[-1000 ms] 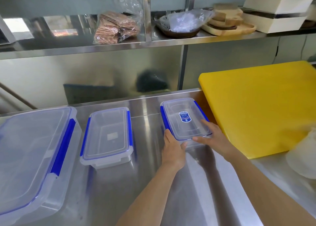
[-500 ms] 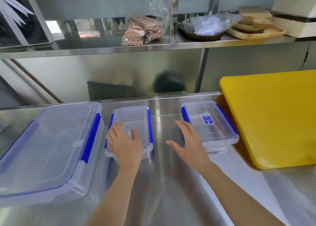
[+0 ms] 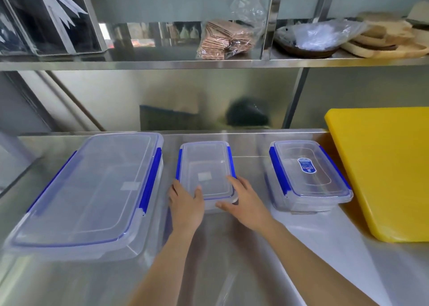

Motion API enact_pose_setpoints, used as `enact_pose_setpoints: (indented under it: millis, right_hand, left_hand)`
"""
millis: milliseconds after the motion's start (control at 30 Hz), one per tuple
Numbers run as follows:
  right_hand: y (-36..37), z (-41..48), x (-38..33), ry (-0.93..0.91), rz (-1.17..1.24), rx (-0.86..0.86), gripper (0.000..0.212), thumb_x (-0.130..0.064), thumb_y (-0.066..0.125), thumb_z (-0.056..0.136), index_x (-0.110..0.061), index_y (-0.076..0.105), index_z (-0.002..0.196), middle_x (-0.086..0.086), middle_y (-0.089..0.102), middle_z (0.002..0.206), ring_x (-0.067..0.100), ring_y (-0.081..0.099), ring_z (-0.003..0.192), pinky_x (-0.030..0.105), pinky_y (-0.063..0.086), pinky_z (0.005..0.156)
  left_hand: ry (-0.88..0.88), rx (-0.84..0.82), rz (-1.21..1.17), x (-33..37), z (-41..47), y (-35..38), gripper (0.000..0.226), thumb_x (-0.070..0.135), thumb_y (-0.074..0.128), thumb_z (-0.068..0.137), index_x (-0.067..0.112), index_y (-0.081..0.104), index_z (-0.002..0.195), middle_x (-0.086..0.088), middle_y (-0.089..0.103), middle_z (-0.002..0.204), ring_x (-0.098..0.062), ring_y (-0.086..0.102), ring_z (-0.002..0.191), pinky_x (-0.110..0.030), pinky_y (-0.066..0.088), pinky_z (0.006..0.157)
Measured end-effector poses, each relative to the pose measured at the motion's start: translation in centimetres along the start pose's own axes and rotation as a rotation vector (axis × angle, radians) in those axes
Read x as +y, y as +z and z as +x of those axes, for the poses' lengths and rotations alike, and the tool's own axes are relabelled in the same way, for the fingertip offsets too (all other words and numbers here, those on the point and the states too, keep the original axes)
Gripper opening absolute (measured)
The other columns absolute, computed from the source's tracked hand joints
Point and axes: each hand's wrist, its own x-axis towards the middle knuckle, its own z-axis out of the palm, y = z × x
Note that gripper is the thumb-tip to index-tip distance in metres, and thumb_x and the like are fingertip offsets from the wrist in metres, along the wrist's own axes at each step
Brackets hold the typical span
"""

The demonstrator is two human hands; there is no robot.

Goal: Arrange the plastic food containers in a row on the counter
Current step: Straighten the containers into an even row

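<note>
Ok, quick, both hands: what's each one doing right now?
Left hand: closed on the near left corner of the middle container.
Right hand: closed on its near right corner.

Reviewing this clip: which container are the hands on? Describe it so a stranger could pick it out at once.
On the steel counter, left of the yellow cutting board, three clear containers with blue clips stand in a row. It is the middle container, with the left hand and right hand at its near corners. It is the smallest.

Three containers (image 3: 205,171) side by side on counter (image 3: 232,271).
</note>
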Motion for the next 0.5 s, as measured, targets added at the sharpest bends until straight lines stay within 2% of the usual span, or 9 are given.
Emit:
enact_pose_setpoints:
  millis: [67,133,233,300,367,433,500]
  right_hand:
    - [0.1,-0.2,0.1,0.001,-0.020,0.001,0.074,-0.040,0.067,0.079,-0.031,0.029,0.142,-0.004,0.032,0.146,0.008,0.049,0.103,0.022,0.045,0.090]
    - [0.4,-0.4,-0.3,-0.002,-0.080,0.042,0.076,-0.041,0.067,0.079,-0.028,0.027,0.143,-0.001,0.033,0.146,0.013,0.048,0.115,0.030,0.048,0.096]
    - [1.3,-0.5,-1.7,-0.119,-0.259,0.259,0.074,-0.042,0.067,0.079,-0.018,0.033,0.141,0.006,0.040,0.144,0.021,0.043,0.127,0.034,0.040,0.103]
    - [2.3,-0.6,-3.9,-0.175,-0.241,0.299,0.065,-0.041,0.064,0.082,-0.013,0.041,0.136,0.007,0.043,0.143,0.023,0.042,0.128,0.033,0.037,0.104]
    - [4.0,-0.7,-6.5,-0.196,-0.088,0.215,0.056,-0.042,0.061,0.084,-0.015,0.045,0.131,0.001,0.047,0.137,0.019,0.045,0.123,0.032,0.042,0.102]
    - [6.3,-0.8,-9.1,-0.138,0.116,0.102,0.055,-0.041,0.063,0.083,-0.018,0.045,0.131,-0.005,0.044,0.133,0.014,0.046,0.121,0.034,0.043,0.103]
    - [8.7,-1.1,-11.5,0.017,0.367,-0.006,0.059,-0.043,0.066,0.080,-0.029,0.042,0.133,-0.010,0.040,0.136,0.011,0.042,0.126,0.035,0.037,0.108]
  left_hand:
    - [0.021,-0.024,0.029,-0.1,0.0,-0.3,0.072,0.036,0.048,0.093,0.008,0.010,0.147,-0.014,0.022,0.153,-0.031,0.024,0.140,-0.044,0.026,0.113]
    - [0.083,-0.028,0.106,-0.2,0.0,-1.0,0.069,0.035,0.050,0.092,0.007,0.016,0.146,-0.013,0.028,0.151,-0.030,0.027,0.139,-0.043,0.027,0.113]
    - [0.279,0.020,0.098,0.2,-0.5,-3.1,0.045,0.026,0.052,0.092,0.012,0.042,0.133,-0.009,0.050,0.134,-0.025,0.047,0.124,-0.032,0.040,0.101]
    - [0.411,0.143,0.060,0.8,-0.7,-5.7,0.030,0.019,0.053,0.091,0.010,0.056,0.120,-0.009,0.061,0.120,-0.025,0.055,0.111,-0.029,0.040,0.091]
    - [0.491,0.331,0.068,1.0,0.1,-9.1,0.021,0.013,0.055,0.089,0.005,0.062,0.108,-0.014,0.066,0.110,-0.032,0.057,0.104,-0.036,0.039,0.092]
    - [0.414,0.491,0.158,0.1,2.0,-13.1,0.023,0.016,0.054,0.089,0.005,0.062,0.109,-0.017,0.065,0.113,-0.036,0.053,0.110,-0.039,0.030,0.099]
    - [0.158,0.569,0.244,-1.7,4.4,-17.2,0.035,0.024,0.052,0.088,0.004,0.056,0.117,-0.023,0.057,0.124,-0.039,0.044,0.119,-0.042,0.023,0.104]
